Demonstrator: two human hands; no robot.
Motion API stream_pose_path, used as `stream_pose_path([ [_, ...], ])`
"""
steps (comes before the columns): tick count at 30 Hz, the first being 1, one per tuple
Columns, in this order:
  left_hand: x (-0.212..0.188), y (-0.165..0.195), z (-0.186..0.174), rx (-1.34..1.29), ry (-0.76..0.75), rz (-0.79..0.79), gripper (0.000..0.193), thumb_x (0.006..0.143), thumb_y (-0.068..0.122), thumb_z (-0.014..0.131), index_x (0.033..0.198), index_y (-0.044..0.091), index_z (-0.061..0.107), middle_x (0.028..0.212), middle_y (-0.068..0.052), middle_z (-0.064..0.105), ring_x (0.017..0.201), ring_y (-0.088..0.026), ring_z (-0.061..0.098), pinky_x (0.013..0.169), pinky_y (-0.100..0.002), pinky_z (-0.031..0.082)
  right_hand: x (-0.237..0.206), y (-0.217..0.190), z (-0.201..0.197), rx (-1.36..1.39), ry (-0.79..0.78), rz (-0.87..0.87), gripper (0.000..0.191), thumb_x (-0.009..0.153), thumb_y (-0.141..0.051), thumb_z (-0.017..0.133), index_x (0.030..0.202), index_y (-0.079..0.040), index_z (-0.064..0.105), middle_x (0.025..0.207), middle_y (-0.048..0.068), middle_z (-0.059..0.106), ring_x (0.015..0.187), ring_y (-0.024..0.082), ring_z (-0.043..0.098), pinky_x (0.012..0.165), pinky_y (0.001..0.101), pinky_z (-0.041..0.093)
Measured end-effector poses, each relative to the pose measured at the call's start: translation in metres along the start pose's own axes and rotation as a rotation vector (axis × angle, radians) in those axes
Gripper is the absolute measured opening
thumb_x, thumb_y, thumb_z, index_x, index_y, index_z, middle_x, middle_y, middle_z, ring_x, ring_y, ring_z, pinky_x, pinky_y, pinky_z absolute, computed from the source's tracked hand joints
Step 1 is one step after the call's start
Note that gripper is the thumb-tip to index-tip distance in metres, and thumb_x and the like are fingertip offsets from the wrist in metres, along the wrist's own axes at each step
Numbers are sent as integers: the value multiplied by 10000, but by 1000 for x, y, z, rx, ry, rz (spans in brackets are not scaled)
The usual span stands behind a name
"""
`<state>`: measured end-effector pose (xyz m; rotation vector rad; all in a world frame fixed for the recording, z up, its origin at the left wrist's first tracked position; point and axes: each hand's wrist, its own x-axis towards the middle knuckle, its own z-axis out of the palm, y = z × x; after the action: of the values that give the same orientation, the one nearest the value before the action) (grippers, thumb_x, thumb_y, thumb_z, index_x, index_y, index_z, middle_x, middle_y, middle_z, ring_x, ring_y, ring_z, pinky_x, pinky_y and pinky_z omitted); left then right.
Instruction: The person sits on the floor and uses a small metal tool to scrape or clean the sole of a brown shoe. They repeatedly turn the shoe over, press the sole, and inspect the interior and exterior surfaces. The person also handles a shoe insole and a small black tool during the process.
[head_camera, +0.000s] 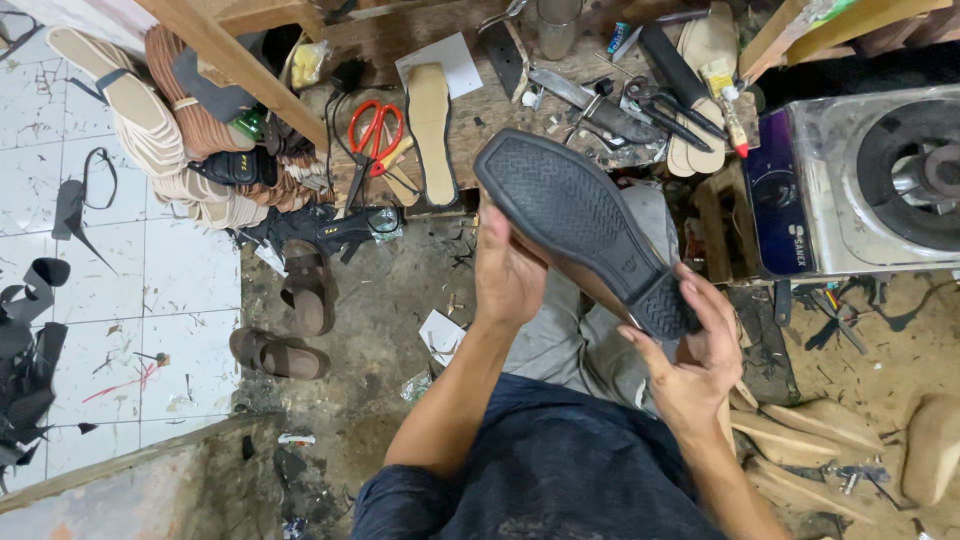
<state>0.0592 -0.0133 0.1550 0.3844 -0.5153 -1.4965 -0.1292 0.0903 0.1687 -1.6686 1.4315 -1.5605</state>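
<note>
A black shoe (575, 220) is held sole up above my lap, its textured tread facing me and its toe pointing up left. My left hand (507, 272) grips its middle from underneath. My right hand (693, 352) cups the heel end, fingers curled around the ridged heel. Just beyond the toe, a low wooden bench (480, 105) carries red-handled scissors (372, 132), a tan insole (431, 130) and a knife (590, 100).
Stacked insoles (150, 110) pile up at the upper left by a white tiled floor (120, 270). Brown sandals (300, 310) lie on the dirt floor. A single-burner gas stove (870, 180) stands at right. Wooden shoe lasts (800, 430) lie lower right.
</note>
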Motion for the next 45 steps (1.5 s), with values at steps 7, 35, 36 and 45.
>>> stream_pose_path([
  [7,2,1,6,-243,-36,-62,738,1134,621,301,1485,11,523,1444,-156,614,1318,-307,594,1138,-477,470,-11,8,6,21,83,-142,1108,772,63,884,1629,-160,218,1512,220,503,1335,277,568,1089,406,536],
  [35,-41,62,7,1147,245,767,185,898,45,800,925,-46,641,1418,-335,591,1211,-325,679,993,-356,523,17,0,42,319,-291,111,350,931,-35,661,1278,-7,625,1448,123,491,1323,207,538,1077,340,485],
  [36,-26,83,0,1073,269,787,163,943,64,760,938,-29,627,1405,-294,599,1132,-258,690,940,-326,551,21,1,42,267,-271,163,320,933,-28,665,1251,-8,644,1410,118,534,1287,198,565,1048,325,502],
  [45,166,232,-85,1603,530,908,237,878,103,841,894,-11,633,711,-142,627,663,-272,591,644,-398,476,6,39,18,139,-242,374,219,933,-7,665,1150,-2,697,1250,95,667,1137,150,651,947,260,528],
])
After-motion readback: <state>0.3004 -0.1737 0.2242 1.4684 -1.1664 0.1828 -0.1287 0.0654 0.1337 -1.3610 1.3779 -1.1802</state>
